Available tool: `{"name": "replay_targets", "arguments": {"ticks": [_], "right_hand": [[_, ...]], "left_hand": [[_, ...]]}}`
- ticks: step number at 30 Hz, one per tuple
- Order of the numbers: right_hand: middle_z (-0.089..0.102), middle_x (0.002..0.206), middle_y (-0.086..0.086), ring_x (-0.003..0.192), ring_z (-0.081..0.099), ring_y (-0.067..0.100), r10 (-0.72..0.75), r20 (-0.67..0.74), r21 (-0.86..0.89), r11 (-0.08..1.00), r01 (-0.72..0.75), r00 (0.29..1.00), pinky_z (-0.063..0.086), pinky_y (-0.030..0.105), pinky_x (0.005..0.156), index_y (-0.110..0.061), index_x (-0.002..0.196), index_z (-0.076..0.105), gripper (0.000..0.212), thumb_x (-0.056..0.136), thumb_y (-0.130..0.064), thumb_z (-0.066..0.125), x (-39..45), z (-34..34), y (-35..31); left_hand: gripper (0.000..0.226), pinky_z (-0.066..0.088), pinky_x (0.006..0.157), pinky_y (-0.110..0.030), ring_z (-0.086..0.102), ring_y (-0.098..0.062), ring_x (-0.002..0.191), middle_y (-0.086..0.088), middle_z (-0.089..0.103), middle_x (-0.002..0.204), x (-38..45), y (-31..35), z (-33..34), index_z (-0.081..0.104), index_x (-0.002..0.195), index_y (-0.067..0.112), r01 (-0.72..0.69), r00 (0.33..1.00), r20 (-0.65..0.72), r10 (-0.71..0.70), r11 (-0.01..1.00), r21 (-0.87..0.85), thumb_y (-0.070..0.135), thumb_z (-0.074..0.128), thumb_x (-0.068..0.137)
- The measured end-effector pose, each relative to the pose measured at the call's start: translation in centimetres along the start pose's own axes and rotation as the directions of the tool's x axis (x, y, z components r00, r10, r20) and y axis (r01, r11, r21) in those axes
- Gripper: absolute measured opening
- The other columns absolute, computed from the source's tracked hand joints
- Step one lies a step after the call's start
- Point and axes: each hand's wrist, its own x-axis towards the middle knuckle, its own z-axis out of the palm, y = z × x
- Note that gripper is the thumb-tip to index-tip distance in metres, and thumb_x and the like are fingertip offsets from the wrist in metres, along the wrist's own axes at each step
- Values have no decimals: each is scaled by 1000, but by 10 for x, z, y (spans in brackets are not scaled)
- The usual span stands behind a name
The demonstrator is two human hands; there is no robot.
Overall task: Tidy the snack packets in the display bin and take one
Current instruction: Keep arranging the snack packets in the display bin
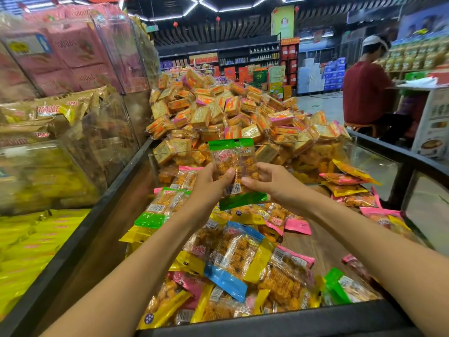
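While held above the display bin (398, 152), the green-ended snack packet (234, 171) is pinched between left hand (209, 184) and right hand (274, 184) fingers (250, 182).

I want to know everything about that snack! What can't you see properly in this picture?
- Green-edged packet, head view: its printed words are too small and blurred to read, and the left hand and right hand cover both sides.
- Packets low in the display bin: buried under the top ones.
- Pink and gold bags on the left: blurred.
- Seated person at right: turned away.
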Motion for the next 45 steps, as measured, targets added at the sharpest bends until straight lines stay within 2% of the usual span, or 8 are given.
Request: {"name": "replay_targets", "arguments": {"ticks": [7,11,12,16,21,35,41,45], "right_hand": [[65,120,6,115,59,19,-22,-55,-2,1000,22,998,47,42,101,-11,121,57,39,85,-19,69,-1,-2,-2],[56,127,4,126,47,18,5,-83,-33,999,-8,996,40,42,104,-3,137,44,63,83,-24,71,-6,0,-7],[59,117,-1,119,51,15,2,-106,-55,998,-8,994,44,38,96,-5,132,49,56,84,-24,70,-8,-1,-9],[69,93,12,76,65,18,-48,-252,-94,995,25,967,55,22,63,-6,104,64,17,89,-14,65,-17,-20,-16],[69,89,12,68,65,20,6,-289,-150,987,-52,957,55,25,61,-7,101,62,11,92,-3,58,-21,-67,-25],[65,86,2,74,57,8,-88,-364,-738,634,-230,927,41,20,61,-19,98,65,10,87,-21,66,-76,-193,21],[59,75,-10,72,55,3,-120,-295,-807,563,-180,948,40,20,60,-17,100,68,13,88,-18,65,-75,-196,30],[58,74,-14,74,57,1,-152,-267,-833,533,-149,952,36,12,58,-20,97,67,10,89,-18,64,-76,-199,30]], "left_hand": [[64,34,96,-28,36,-10,122,-5,42,141,0,-9,-2,37,141,15,-29,999,24,26,991,128,23,68,85],[30,48,91,-30,59,-23,104,-21,34,119,-6,-5,-2,54,105,18,-48,998,-32,52,993,110,15,72,81],[34,49,94,-36,58,-23,105,13,52,98,-8,-4,-1,54,106,17,-41,997,-53,47,993,114,17,74,79],[73,44,100,-50,43,-38,127,-31,41,135,-2,-7,4,42,134,-1,27,995,-100,-16,993,113,21,77,73],[33,49,81,-42,55,-31,102,-12,53,89,20,-19,24,49,87,10,60,998,-54,-45,949,311,15,79,75],[43,43,83,-37,52,-29,109,-13,55,117,77,-94,83,49,116,3,70,997,-79,-18,675,734,24,69,85],[42,35,97,-37,40,-33,121,-18,44,127,70,-84,98,45,126,3,-95,979,4,206,434,896,17,62,89],[27,41,86,-34,56,-24,98,-12,60,105,45,-75,136,59,111,1,-372,927,318,197,577,727,16,62,89]]}}
